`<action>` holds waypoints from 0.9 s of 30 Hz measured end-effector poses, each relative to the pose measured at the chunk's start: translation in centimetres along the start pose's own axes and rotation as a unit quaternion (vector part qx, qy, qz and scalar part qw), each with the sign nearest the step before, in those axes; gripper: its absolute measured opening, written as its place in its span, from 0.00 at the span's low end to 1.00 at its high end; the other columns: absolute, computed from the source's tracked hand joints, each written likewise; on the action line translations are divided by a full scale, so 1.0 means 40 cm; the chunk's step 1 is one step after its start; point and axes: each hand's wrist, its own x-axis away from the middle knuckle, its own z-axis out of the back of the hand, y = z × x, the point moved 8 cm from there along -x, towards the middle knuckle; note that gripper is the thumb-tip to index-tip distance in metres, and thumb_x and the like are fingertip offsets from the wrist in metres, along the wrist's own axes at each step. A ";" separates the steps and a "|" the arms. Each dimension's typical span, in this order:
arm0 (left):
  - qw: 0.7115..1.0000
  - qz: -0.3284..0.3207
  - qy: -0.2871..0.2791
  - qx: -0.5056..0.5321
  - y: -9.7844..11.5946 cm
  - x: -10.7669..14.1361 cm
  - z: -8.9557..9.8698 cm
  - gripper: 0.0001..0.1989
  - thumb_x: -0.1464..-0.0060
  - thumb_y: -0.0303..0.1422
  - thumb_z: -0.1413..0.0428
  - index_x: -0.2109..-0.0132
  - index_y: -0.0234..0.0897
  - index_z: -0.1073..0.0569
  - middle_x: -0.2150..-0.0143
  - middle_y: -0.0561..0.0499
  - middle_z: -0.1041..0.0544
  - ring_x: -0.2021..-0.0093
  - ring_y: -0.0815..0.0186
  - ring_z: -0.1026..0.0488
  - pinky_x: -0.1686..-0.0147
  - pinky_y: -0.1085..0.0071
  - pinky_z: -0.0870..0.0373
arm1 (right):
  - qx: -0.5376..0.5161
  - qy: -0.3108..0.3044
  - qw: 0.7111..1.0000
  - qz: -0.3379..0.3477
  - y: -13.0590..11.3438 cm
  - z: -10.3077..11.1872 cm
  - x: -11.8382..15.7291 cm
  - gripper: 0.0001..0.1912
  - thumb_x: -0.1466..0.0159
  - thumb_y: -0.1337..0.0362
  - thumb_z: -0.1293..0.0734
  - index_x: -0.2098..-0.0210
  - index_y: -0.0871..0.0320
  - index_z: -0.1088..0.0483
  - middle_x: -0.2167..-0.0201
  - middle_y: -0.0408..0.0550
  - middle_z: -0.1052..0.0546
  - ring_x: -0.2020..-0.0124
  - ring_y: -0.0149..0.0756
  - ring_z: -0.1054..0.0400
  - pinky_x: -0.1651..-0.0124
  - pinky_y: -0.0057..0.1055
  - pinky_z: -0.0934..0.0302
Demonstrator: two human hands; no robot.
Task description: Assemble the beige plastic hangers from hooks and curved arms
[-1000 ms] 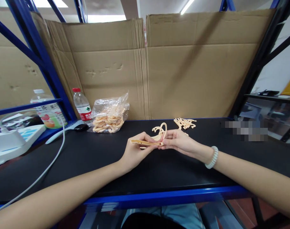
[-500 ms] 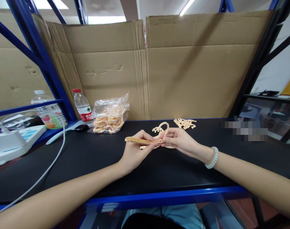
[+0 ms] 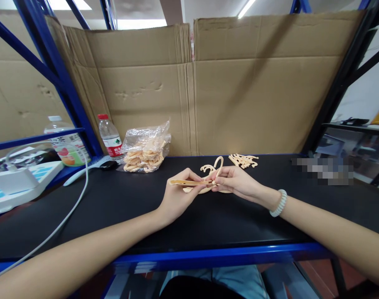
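Fingers of my left hand [image 3: 180, 197] are closed round a flat beige plastic piece [image 3: 186, 182], whose end points left. My right hand [image 3: 237, 182] pinches a curved beige hook [image 3: 219, 165] where it meets that piece, so the two hands nearly touch. The join itself is partly hidden by fingertips. Behind and beneath the hands, more beige hooked pieces [image 3: 207, 167] lie on the black table [image 3: 208, 224]. A small pile of thin beige pieces [image 3: 243, 160] rests farther back on the right.
At the back left stand a clear bag of beige pieces [image 3: 146, 153], a red-capped bottle [image 3: 110, 137] and a larger bottle [image 3: 65, 145]. A white cable [image 3: 79, 203] crosses the left side from a power strip [image 3: 24, 182]. Cardboard [image 3: 264, 95] closes off the back.
The flat piece has turned in my hands, now showing more of its narrow edge, and the hook looks narrower. The whole view has shifted slightly.
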 end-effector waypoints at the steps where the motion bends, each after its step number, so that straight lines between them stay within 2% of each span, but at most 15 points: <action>1: 1.000 -0.006 -0.003 -0.008 0.002 0.001 -0.001 0.08 0.48 0.36 0.40 0.68 0.36 0.28 0.70 0.51 0.24 0.68 0.65 0.25 0.69 0.72 0.29 | -0.001 -0.001 1.000 -0.004 0.003 -0.001 0.001 0.14 0.49 0.62 0.24 0.66 0.62 0.26 0.63 0.51 0.23 0.63 0.34 0.26 0.54 0.32 0.32; 5: 0.998 -0.042 -0.012 -0.035 0.015 0.005 -0.003 0.06 0.48 0.34 0.40 0.67 0.36 0.27 0.69 0.51 0.24 0.70 0.67 0.27 0.70 0.74 0.32 | 0.012 0.005 1.000 0.000 0.009 0.000 0.001 0.15 0.49 0.61 0.24 0.66 0.62 0.27 0.65 0.50 0.22 0.65 0.34 0.26 0.54 0.33 0.32; 8: 0.997 -0.061 -0.029 -0.040 0.022 0.009 -0.010 0.05 0.47 0.32 0.41 0.67 0.36 0.27 0.69 0.51 0.24 0.70 0.68 0.27 0.69 0.74 0.32 | 0.016 0.004 1.000 0.022 0.007 -0.004 -0.001 0.14 0.50 0.62 0.24 0.69 0.62 0.28 0.69 0.48 0.23 0.68 0.32 0.27 0.57 0.31 0.32; 11: 0.997 -0.061 -0.040 -0.040 0.021 0.011 -0.015 0.05 0.46 0.32 0.41 0.67 0.35 0.27 0.68 0.50 0.24 0.68 0.67 0.26 0.67 0.73 0.32 | 0.009 0.008 0.999 0.050 0.004 -0.007 -0.004 0.13 0.50 0.62 0.24 0.71 0.62 0.28 0.72 0.46 0.23 0.70 0.30 0.28 0.60 0.29 0.32; 15: 0.998 -0.046 -0.027 -0.036 0.017 0.012 -0.015 0.05 0.47 0.33 0.41 0.68 0.35 0.27 0.69 0.50 0.24 0.69 0.66 0.26 0.68 0.73 0.32 | 0.013 0.025 0.996 0.086 -0.003 -0.010 -0.005 0.12 0.51 0.63 0.24 0.73 0.62 0.29 0.75 0.44 0.24 0.73 0.29 0.29 0.64 0.27 0.33; 18: 1.000 -0.008 -0.029 -0.005 0.011 0.011 -0.020 0.07 0.48 0.33 0.40 0.69 0.35 0.28 0.69 0.50 0.24 0.67 0.65 0.25 0.66 0.71 0.30 | 0.011 0.029 0.994 0.109 -0.013 -0.020 0.000 0.13 0.51 0.62 0.24 0.74 0.61 0.30 0.76 0.44 0.24 0.74 0.29 0.29 0.66 0.28 0.33; 23: 0.985 0.113 -0.020 0.132 -0.028 0.004 -0.025 0.12 0.52 0.35 0.38 0.68 0.35 0.34 0.71 0.53 0.26 0.67 0.64 0.24 0.66 0.70 0.27 | 0.007 0.045 0.992 0.117 -0.024 -0.026 0.011 0.13 0.49 0.59 0.25 0.73 0.60 0.30 0.72 0.45 0.25 0.70 0.32 0.29 0.62 0.32 0.34; 27: 0.975 0.153 -0.010 0.160 -0.052 -0.003 -0.022 0.14 0.54 0.34 0.37 0.68 0.35 0.35 0.73 0.56 0.28 0.68 0.68 0.25 0.67 0.74 0.30 | 0.074 0.080 0.984 0.139 -0.033 -0.009 0.013 0.15 0.48 0.56 0.26 0.73 0.61 0.30 0.74 0.44 0.28 0.73 0.30 0.33 0.68 0.29 0.37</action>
